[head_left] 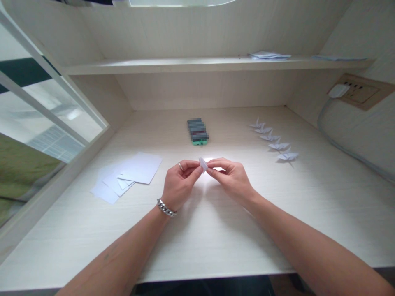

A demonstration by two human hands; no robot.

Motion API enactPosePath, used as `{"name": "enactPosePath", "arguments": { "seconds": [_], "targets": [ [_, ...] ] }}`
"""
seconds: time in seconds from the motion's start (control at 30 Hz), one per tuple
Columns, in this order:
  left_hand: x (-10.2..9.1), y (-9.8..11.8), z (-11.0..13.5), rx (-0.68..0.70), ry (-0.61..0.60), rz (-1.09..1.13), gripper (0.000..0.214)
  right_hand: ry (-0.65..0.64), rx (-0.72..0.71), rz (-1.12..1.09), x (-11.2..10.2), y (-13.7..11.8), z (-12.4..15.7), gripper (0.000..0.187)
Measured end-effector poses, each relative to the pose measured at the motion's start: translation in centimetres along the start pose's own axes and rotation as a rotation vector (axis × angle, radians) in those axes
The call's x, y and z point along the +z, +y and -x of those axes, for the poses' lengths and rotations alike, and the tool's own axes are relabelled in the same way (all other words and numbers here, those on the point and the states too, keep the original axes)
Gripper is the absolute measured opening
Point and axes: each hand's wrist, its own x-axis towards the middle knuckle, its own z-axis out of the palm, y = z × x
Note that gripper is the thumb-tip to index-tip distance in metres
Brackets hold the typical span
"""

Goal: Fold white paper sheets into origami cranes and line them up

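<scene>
A small piece of folded white paper (203, 164) is held up over the middle of the desk. My left hand (182, 181), with a ring and a chain bracelet, pinches its left side between thumb and fingers. On the other side, the thumb and fingertips of my right hand (231, 176) grip it too. Fingertips cover part of the paper, so its exact folded shape is hard to make out. To the right, several folded white paper cranes (278, 146) stand in a slanting row. Loose white paper sheets (142, 166) overlap on the left.
A phone-like object with a green edge (200, 142), its face pixelated, lies beyond my hands. A shelf (185, 65) crosses the back, bearing stacked paper (269, 55). At right a white plug (338, 90) sits in a wall socket, its cable (342, 149) trailing along the wall.
</scene>
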Motion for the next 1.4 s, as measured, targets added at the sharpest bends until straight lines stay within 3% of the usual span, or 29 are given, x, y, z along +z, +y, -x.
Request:
{"name": "enactPosePath", "arguments": {
  "seconds": [0.33, 0.67, 1.0, 1.4],
  "targets": [
    [-0.05, -0.04, 0.18, -0.006, 0.011, -0.067, 0.016, -0.034, 0.14, -0.127, 0.23, 0.37, -0.1, 0.018],
    [0.13, 0.24, 0.29, 0.074, -0.048, -0.089, 0.013, -0.052, 0.168, -0.165, 0.13, 0.36, -0.15, 0.027],
    [0.14, 0.07, 0.53, 0.081, -0.06, -0.098, 0.014, -0.041, 0.323, -0.416, 0.12, -0.19, -0.27, 0.034],
    [-0.06, 0.31, 0.59, 0.063, -0.056, -0.257, 0.02, -0.064, 0.243, -0.278, 0.18, 0.11, -0.25, 0.025]
  ]
}}
